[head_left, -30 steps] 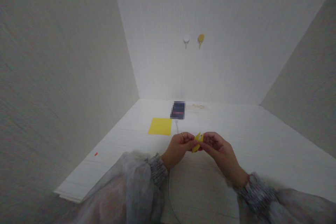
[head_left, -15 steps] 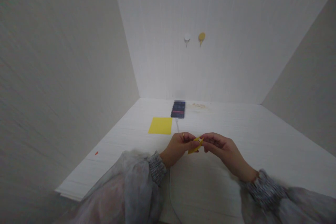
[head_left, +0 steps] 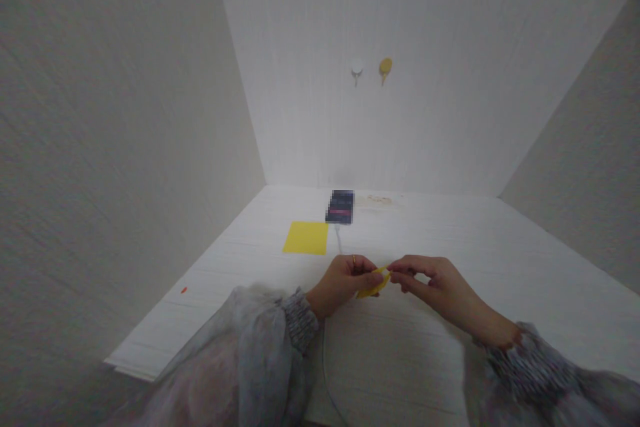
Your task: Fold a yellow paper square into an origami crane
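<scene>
A small folded piece of yellow paper [head_left: 370,291] is pinched in my left hand [head_left: 345,283], thumb on top, above the white table. From the right, my right hand [head_left: 433,283] pinches the paper's upper right edge between thumb and fingertips. A paler patch shows inside the fold near those fingertips. The paper's exact folded shape is partly covered by my fingers. Flat on the table, beyond my left hand, lies a square sheet of yellow paper [head_left: 306,238].
Behind the yellow sheet lies a phone [head_left: 341,207] with a blurred screen, joined to a white cable [head_left: 325,360] that runs under my left arm. An orange-red scrap [head_left: 184,290] lies at the left. A white hook [head_left: 357,72] and a yellow hook [head_left: 385,68] hang on the back wall.
My right hand has shifted slightly right, its fingers drawn closer together on the paper's edge. The folded paper has tilted a little in my left hand, which stays nearly in place.
</scene>
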The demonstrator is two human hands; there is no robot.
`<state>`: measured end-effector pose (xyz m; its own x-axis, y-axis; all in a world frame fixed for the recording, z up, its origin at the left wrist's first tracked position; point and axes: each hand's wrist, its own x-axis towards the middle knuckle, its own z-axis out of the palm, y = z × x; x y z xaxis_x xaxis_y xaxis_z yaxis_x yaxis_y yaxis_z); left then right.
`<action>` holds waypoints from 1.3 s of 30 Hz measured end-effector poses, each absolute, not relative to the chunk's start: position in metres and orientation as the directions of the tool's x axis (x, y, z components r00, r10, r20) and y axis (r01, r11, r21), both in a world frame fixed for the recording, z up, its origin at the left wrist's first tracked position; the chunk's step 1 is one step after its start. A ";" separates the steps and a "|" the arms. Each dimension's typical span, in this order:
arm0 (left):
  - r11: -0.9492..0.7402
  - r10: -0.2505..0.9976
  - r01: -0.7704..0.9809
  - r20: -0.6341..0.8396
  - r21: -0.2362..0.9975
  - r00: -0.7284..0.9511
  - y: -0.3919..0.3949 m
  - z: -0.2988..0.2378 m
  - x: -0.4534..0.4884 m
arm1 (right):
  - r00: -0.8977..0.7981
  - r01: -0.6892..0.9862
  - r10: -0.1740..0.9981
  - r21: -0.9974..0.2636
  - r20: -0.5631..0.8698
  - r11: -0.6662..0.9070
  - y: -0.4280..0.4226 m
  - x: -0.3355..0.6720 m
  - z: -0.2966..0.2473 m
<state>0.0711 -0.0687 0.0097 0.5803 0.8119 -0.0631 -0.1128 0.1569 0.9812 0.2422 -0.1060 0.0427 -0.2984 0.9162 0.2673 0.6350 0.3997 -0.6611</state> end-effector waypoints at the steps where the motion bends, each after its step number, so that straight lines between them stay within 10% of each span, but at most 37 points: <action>1: 0.163 0.808 -0.112 -0.067 0.980 0.586 -0.069 0.009 0.071 | -0.306 0.634 0.918 -0.665 0.255 0.396 -0.106 0.242 0.044; 39: 0.297 0.691 -0.054 -0.176 0.953 0.701 -0.068 0.005 0.068 | -0.444 0.616 0.875 -0.644 0.192 0.454 -0.113 0.250 0.048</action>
